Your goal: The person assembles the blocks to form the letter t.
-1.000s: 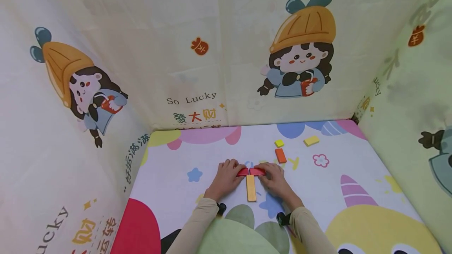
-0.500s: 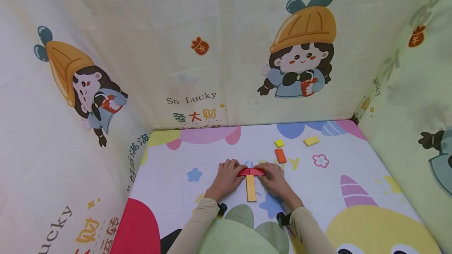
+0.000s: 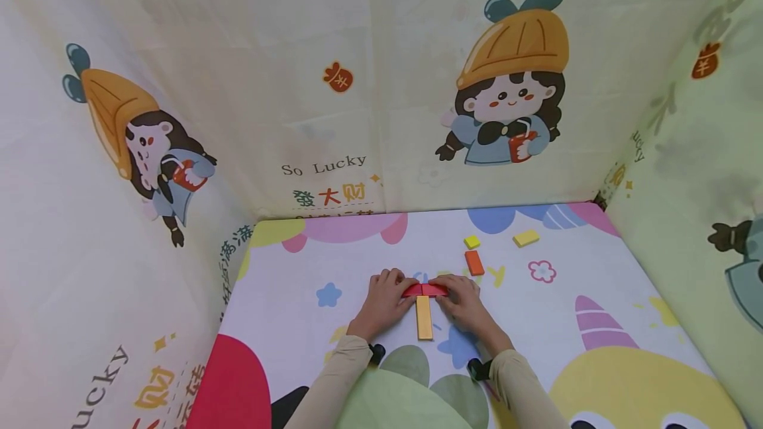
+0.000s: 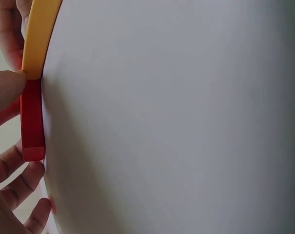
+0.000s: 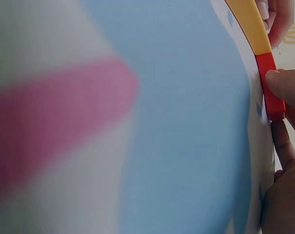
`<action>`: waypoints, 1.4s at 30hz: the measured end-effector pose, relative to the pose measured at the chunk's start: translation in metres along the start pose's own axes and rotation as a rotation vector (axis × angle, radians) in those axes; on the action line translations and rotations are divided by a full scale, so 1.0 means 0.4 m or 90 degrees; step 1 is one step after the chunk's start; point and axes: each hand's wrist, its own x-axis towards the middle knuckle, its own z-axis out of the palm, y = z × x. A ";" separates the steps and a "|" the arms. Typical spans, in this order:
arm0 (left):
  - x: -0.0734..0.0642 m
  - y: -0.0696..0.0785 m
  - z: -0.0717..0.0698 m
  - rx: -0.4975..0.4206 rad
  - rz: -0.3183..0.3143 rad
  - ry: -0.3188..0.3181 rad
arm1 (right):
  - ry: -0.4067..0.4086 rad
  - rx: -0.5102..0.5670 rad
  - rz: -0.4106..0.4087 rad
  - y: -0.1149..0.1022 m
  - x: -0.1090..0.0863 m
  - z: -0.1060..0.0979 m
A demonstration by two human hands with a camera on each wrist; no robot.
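A long yellow wooden block (image 3: pixel 424 318) lies flat on the table, its far end against two red blocks set side by side like the bar of a T. My left hand (image 3: pixel 383 300) pinches the left red block (image 3: pixel 412 290) between thumb and fingers. On the other side, my right hand (image 3: pixel 461 300) grips the right red block (image 3: pixel 434 290) the same way. The inner ends of the red blocks meet above the yellow one. Fingers cover their outer ends in the head view. The left wrist view shows the thumb pressing the near face of the red block (image 4: pixel 32 119).
Beyond the right hand lie an orange block (image 3: pixel 473 263), a small bright yellow block (image 3: pixel 471 242) and a pale yellow block (image 3: pixel 526 238). A printed cloth covers the table (image 3: pixel 357 250). Cartoon-printed fabric walls (image 3: pixel 405 85) enclose its back and sides.
One second ago a narrow gap separated the red blocks; the left one has slid right against the other. Both hands keep hold, and the yellow block stays put.
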 end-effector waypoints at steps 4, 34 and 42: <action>0.001 0.002 0.002 0.001 -0.010 -0.014 | -0.012 -0.001 0.014 -0.002 0.001 -0.001; -0.021 0.054 -0.019 -0.034 -0.059 0.080 | -0.001 -0.003 -0.002 -0.014 0.003 -0.012; -0.052 0.079 -0.004 0.000 -0.027 0.083 | 0.045 -0.004 -0.019 -0.012 0.003 -0.007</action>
